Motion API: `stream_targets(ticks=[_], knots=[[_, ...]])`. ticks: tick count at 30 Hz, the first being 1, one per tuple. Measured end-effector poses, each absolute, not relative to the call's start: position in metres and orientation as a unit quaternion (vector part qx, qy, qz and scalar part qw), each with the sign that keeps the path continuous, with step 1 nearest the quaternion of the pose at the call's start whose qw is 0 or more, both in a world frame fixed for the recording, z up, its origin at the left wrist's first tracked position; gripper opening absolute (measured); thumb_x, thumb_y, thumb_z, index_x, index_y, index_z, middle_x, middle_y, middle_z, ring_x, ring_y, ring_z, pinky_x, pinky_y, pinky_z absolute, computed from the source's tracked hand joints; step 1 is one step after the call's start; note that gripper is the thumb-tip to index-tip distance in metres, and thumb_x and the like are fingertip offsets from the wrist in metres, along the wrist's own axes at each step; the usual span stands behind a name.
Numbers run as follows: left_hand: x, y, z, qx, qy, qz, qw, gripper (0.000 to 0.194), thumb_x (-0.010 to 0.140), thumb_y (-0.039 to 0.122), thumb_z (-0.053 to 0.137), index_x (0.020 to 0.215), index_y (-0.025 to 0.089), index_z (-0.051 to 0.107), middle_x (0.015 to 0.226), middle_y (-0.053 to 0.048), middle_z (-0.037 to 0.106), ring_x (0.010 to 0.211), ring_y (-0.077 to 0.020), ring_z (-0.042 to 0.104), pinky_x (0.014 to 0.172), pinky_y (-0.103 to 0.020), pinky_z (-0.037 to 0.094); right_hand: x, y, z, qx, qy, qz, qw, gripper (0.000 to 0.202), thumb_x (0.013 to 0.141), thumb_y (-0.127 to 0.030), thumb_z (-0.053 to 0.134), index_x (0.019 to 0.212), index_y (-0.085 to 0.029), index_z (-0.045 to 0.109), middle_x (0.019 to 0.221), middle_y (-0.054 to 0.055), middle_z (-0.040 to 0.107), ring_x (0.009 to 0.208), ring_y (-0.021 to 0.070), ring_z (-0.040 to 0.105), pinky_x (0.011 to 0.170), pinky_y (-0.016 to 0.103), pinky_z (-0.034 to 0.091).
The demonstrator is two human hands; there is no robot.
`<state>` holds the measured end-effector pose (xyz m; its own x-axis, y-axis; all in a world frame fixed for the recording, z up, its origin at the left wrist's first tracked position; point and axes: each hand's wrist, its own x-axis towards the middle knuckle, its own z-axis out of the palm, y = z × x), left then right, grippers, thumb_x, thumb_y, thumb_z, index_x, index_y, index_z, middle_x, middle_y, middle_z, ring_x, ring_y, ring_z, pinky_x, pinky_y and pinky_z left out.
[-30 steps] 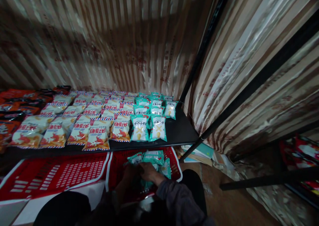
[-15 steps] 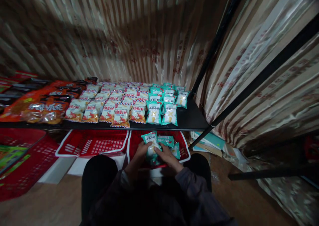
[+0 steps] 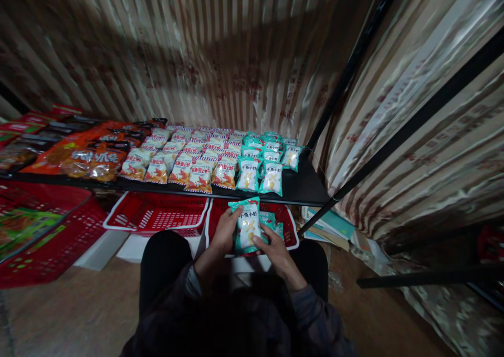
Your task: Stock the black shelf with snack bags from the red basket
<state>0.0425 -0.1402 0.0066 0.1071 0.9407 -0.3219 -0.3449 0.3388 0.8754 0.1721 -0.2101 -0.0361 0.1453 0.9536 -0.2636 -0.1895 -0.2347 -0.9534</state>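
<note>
A teal and white snack bag point(image 3: 248, 227) is held upright between my two hands, above a red basket point(image 3: 292, 236) with a white rim. My left hand point(image 3: 225, 230) grips its left edge, thumb on the front. On the lower right side my right hand point(image 3: 274, 248) pinches it, thumb near the printed picture. More teal bags point(image 3: 270, 221) lie in the basket behind it. Matching teal snack bags point(image 3: 271, 177) stand in rows at the right part of the black shelf point(image 3: 301, 185), just beyond my hands.
White and orange snack bags point(image 3: 200, 176) fill the shelf's middle, with orange packs point(image 3: 94, 160) farther left. Below are another red basket point(image 3: 157, 215) and a larger red basket point(image 3: 43, 262) holding green packs. Black frame poles point(image 3: 334, 199) slant at the right before a striped curtain point(image 3: 252, 58).
My hands have raised the teal snack bag slightly out of the basket, and it now faces me more fully. The view has shifted, so the shelf's left side shows more.
</note>
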Motion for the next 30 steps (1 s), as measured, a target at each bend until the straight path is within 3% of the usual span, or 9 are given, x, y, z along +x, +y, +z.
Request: stream_targets(ticks=[7, 17, 30], knots=[[0.049, -0.135, 0.033, 0.288, 0.460, 0.506, 0.671, 0.031, 0.052, 0.034, 0.078, 0.071, 0.017, 0.060, 0.061, 0.002, 0.063, 0.057, -0.0144, 0.059, 0.059, -0.027, 0.048, 0.172, -0.210, -0.028, -0.548, -0.334, 0.537, 0.548, 0.076, 0.060, -0.042, 0.082, 0.128, -0.020, 0.058, 0.112, 0.009, 0.069, 0.086, 0.0209, 0.067, 0.057, 0.025, 0.054], [0.064, -0.128, 0.051, 0.291, 0.464, 0.539, 0.640, 0.039, 0.050, 0.042, 0.080, 0.071, 0.015, 0.061, 0.060, 0.002, 0.064, 0.053, -0.0134, 0.057, 0.055, -0.026, 0.045, 0.175, -0.208, -0.020, -0.527, -0.366, 0.496, 0.585, 0.070, 0.064, -0.043, 0.080, 0.128, -0.022, 0.058, 0.109, 0.007, 0.070, 0.090, 0.0228, 0.067, 0.074, 0.034, 0.057], [0.075, -0.115, 0.062, 0.266, 0.457, 0.564, 0.634, 0.038, 0.045, 0.041, 0.081, 0.063, 0.015, 0.060, 0.057, 0.002, 0.063, 0.050, -0.0128, 0.056, 0.051, -0.025, 0.043, 0.185, -0.202, -0.017, -0.539, -0.360, 0.480, 0.591, 0.064, 0.064, -0.041, 0.080, 0.122, -0.022, 0.061, 0.110, 0.006, 0.071, 0.101, 0.0244, 0.065, 0.086, 0.037, 0.054]])
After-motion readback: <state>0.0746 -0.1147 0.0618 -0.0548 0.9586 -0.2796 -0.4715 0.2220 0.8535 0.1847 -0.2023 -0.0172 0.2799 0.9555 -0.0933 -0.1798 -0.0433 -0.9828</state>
